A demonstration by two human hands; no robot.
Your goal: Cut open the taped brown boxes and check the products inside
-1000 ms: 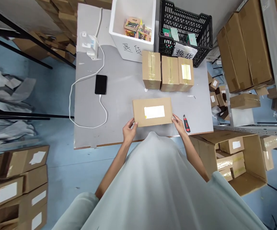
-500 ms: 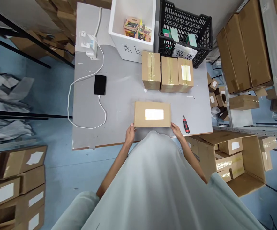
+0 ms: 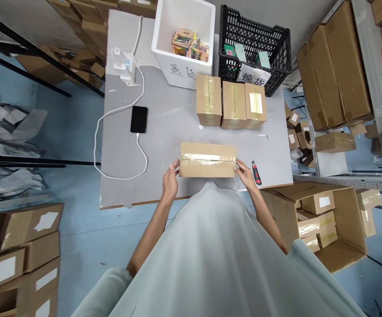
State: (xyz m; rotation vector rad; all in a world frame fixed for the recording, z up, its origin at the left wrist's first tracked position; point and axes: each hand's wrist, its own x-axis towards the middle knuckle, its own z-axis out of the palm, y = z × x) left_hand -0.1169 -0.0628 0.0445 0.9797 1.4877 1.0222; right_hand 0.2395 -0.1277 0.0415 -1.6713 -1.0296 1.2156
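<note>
From my remote seat I see a phone (image 3: pixel 138 119) on the table (image 3: pixel 164 132), toward its left edge. My left hand (image 3: pixel 170 181) is at the carton's left end, fingers partly bent; they seem to touch it, but I can't tell how firmly they grip. A white bin (image 3: pixel 167 57) by the far edge holds small colourful packs. The carton (image 3: pixel 207 171) is near the near edge, around the middle, its taped face toward me. The tape looks unbroken, so I judge it closed, its contents hidden. Beyond it, three more cartons (image 3: pixel 208 101) stand taped, apparently closed too; how much work is left I cannot tell. My right hand (image 3: pixel 246 176) has thumb and fingers closed lightly on the carton's right end. Near the table's near right corner, a cutter (image 3: pixel 256 173) lies unheld. A black crate (image 3: pixel 278 55) toward the far right corner holds green packs.
</note>
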